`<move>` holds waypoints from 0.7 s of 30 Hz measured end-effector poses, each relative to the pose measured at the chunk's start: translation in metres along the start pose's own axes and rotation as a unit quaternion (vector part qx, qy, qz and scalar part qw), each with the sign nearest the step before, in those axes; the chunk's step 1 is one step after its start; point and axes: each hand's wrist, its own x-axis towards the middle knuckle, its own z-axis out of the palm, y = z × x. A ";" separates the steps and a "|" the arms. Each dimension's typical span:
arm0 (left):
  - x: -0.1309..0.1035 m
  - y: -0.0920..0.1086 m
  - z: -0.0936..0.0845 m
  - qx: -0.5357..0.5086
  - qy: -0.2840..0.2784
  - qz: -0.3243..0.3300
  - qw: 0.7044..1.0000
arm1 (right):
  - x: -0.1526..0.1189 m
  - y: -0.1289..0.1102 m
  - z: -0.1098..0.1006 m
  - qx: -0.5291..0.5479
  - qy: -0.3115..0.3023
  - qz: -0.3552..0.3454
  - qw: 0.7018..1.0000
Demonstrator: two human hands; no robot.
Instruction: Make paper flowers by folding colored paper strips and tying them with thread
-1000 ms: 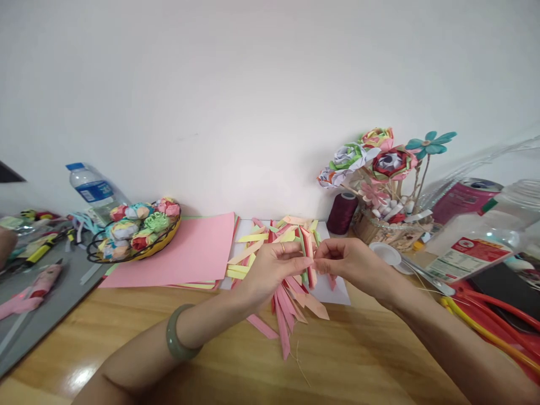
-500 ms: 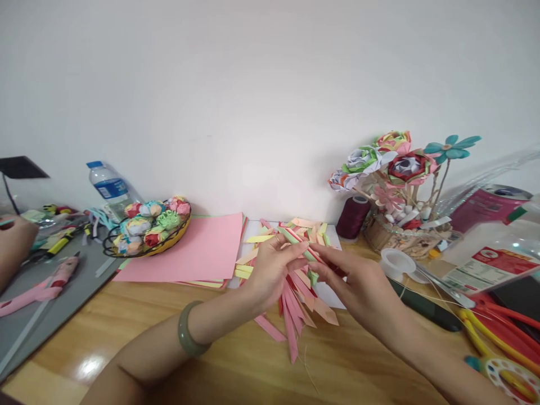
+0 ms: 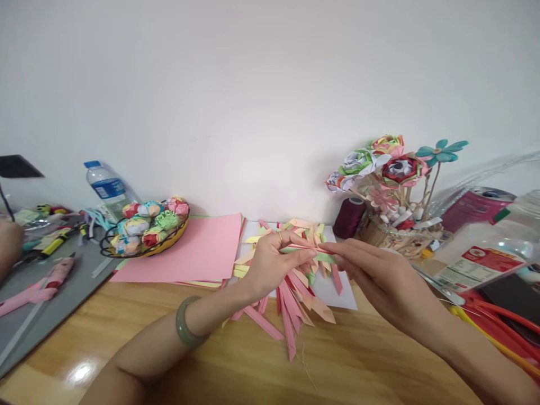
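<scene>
Between my two hands is a small bundle of folded paper strips [image 3: 323, 256], green on the near side with pink and red edges above. My left hand [image 3: 274, 261], below a green bangle [image 3: 188, 322], pinches the left end between thumb and fingers. At the right end, my right hand [image 3: 371, 267] holds the strips with its fingertips; its thumb is partly hidden. Right under both hands lies a pile of folded paper strips [image 3: 291, 306] in pink, peach, yellow and green, spread over a white sheet [image 3: 343, 295].
Pink paper sheets [image 3: 202, 247] and a basket of paper flowers [image 3: 181, 233] lie left. At right stand a thread spool [image 3: 349, 218], a pot of paper flowers [image 3: 405, 236], a clear plastic jug [image 3: 476, 264] and red-handled scissors [image 3: 498, 318]. Another person's hand [image 3: 8, 247] shows far left.
The paper strips have turned from slanting to nearly level between my hands. My right hand has moved right and flattened out. The other person's hand has shifted left.
</scene>
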 end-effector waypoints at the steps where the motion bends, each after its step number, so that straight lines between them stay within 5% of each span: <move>1: -0.001 0.000 0.001 0.007 0.006 0.002 1.000 | 0.000 -0.001 0.001 -0.016 0.007 -0.015 1.000; 10: -0.010 0.004 0.002 0.017 -0.011 0.043 0.999 | 0.001 -0.003 -0.002 0.037 0.039 -0.057 0.997; 21: -0.011 0.010 0.001 0.035 -0.057 0.016 0.998 | 0.008 -0.018 -0.006 0.104 -0.057 0.075 0.990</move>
